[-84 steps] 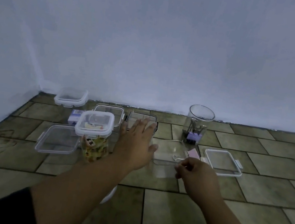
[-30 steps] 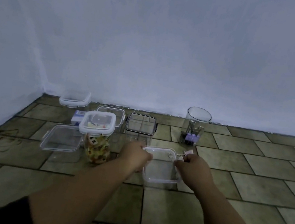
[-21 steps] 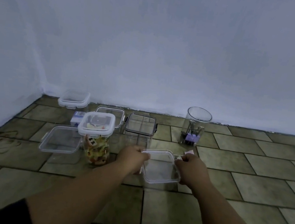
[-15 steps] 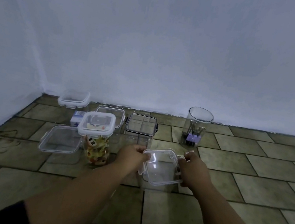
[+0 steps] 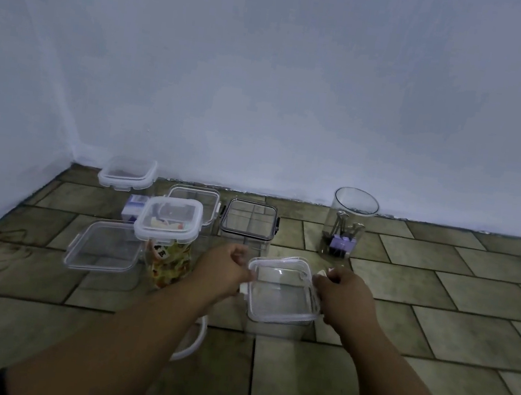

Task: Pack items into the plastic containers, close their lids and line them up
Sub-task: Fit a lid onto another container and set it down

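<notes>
A clear square container with its clear lid (image 5: pixel 283 287) on top stands on the tiled floor in front of me. My left hand (image 5: pixel 225 269) grips the lid's left edge at its white latch, and my right hand (image 5: pixel 344 296) grips the right edge. The lid sits slightly tilted. To the left a lidded container (image 5: pixel 167 241) holds colourful packets. Behind it stand a dark-rimmed lidded container (image 5: pixel 248 220) and another clear container (image 5: pixel 197 200).
A round open jar (image 5: pixel 347 224) with binder clips stands at the back right. A loose clear lid (image 5: pixel 103 245) lies at the left, a small lidded box (image 5: pixel 127 173) by the wall, a small blue-white box (image 5: pixel 133 208) beside it. A white rim (image 5: pixel 193 342) shows under my left forearm.
Both hands came onto the clear lid and set it on the container in front of me; it has since tilted and my fingers have shifted to its side latches.
</notes>
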